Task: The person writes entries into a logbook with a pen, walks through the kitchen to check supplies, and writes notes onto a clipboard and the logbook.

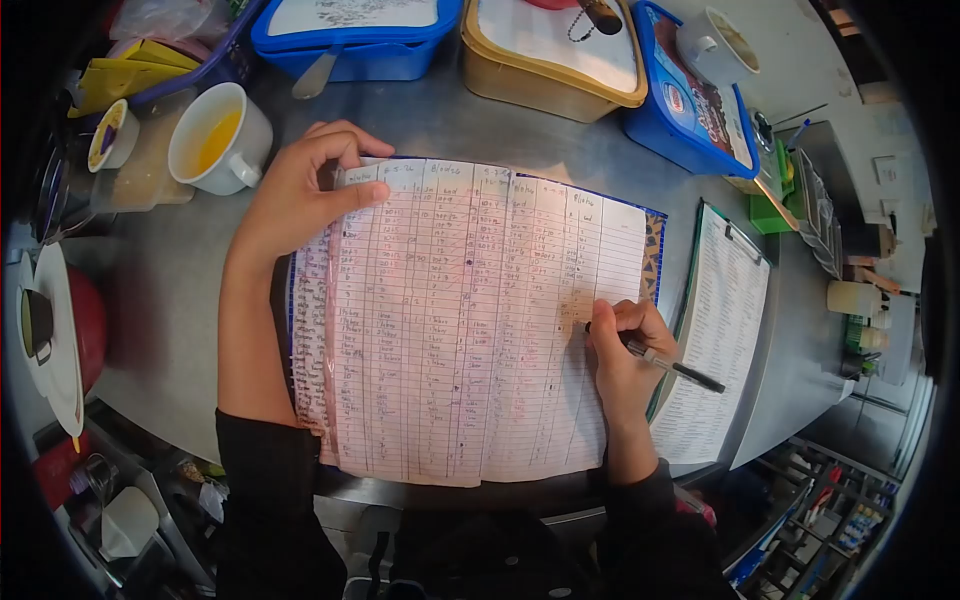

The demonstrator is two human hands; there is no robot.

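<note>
2 ruled pages of an open notebook (480, 330) are laid flat on the metal desk (180, 370), their narrow columns filled with handwritten entries; a pen (690, 374) is gripped by the right hand (630, 360), its fingers closed round the barrel, over the right-hand page; whether the paper is met by the tip cannot be told. Near the upper left corner, the notebook is touched by the left hand (300, 190), its fingers partly open; the thumb is rested on the page, and the others are bent near the top edge. Ink could be smeared if the right hand were dragged across the rows; an entry could be misplaced, since the lines are set close; the paper could be wetted if the white mug (255, 130) of yellow liquid, stood just beside the left hand, were knocked. A clipboard (725, 330) is set to the right, just beside the notebook; past the top edge, a left blue tub (390, 62), a tan tub (545, 88) and a right blue tub (670, 145) are lined up.
</note>
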